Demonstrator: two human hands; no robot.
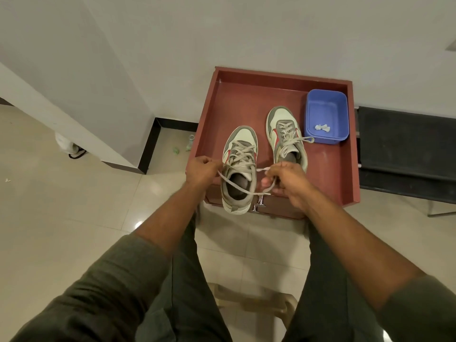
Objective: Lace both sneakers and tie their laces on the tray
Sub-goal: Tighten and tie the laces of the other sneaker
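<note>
Two grey, cream and red sneakers stand on a red-brown tray (328,174). The near sneaker (238,169) sits at the tray's front edge, heel overhanging toward me, laced up to its top eyelets. My left hand (201,171) pinches one end of its lace at the sneaker's left side. My right hand (283,180) grips the other lace end on the right, and a strand of lace (237,187) crosses over the shoe opening between them. The far sneaker (286,138) stands further back and right, laced, with a bow on top.
A blue plastic tub (327,117) holding a small white scrap sits at the tray's back right. A metal handle (259,204) sticks out of the tray's front. A white wall runs behind, a dark bench (407,149) is on the right, and a stool (259,304) is between my legs.
</note>
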